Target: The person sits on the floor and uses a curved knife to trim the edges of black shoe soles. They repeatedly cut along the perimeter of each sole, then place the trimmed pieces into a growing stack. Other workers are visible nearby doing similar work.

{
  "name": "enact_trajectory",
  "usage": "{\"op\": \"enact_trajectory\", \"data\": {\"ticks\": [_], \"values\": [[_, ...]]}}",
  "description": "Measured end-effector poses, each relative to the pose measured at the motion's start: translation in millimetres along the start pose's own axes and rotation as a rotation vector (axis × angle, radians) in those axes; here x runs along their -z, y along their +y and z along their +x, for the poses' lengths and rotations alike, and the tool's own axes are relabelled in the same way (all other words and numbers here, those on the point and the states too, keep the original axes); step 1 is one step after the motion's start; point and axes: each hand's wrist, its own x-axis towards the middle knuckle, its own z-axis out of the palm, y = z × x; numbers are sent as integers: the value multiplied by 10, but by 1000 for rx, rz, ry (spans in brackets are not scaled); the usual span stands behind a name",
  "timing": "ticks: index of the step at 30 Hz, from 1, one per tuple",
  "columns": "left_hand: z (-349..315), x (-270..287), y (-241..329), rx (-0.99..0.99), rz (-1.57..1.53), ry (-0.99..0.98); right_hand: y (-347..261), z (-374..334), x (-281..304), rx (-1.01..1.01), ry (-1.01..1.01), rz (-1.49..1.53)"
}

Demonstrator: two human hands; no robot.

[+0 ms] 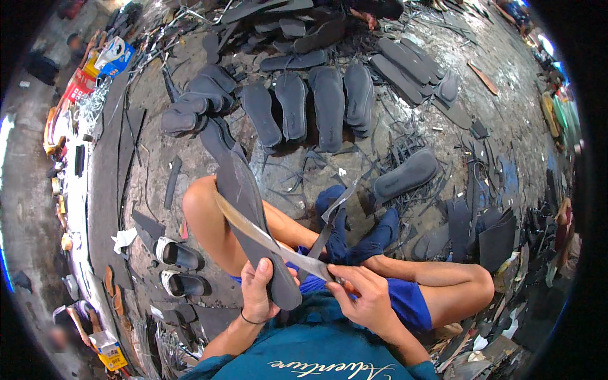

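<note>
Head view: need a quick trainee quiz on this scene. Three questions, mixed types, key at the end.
1. Which hand holds the dark grey shoe sole?
2. True or false: the slide sandals lie on the right side of the picture.
3. Beyond the socks, a lone shoe sole lies amid: A white cloths; B thin dark strips; C wooden blocks.

Key: 1. The left hand. 2. False, they lie on the left. 3. B.

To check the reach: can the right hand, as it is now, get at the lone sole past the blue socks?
Probably not directly: the right hand pinches a long strip, and the socked feet lie between it and that lone sole.
</note>
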Motion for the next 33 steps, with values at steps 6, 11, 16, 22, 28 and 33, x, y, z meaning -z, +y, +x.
{"op": "enact_trajectory", "data": {"ticks": [6, 11, 16, 22, 28, 33], "values": [[-25, -99, 4, -6, -78, -20, 200, 535, -485, 212, 259, -81], [-54, 108, -115, 18, 347, -308, 111, 955, -385, -235, 138, 514], [397, 234, 100, -119, 417, -431, -62, 821, -91, -253, -112, 356], [735, -14, 645, -215, 208, -144, -196, 533, -25, -77, 385, 424], [567, -5, 871, -147, 163, -116, 126, -229, 143, 7, -5, 132], [483, 11, 801, -112, 189, -135, 217, -322, 103, 20, 24, 171]]}}
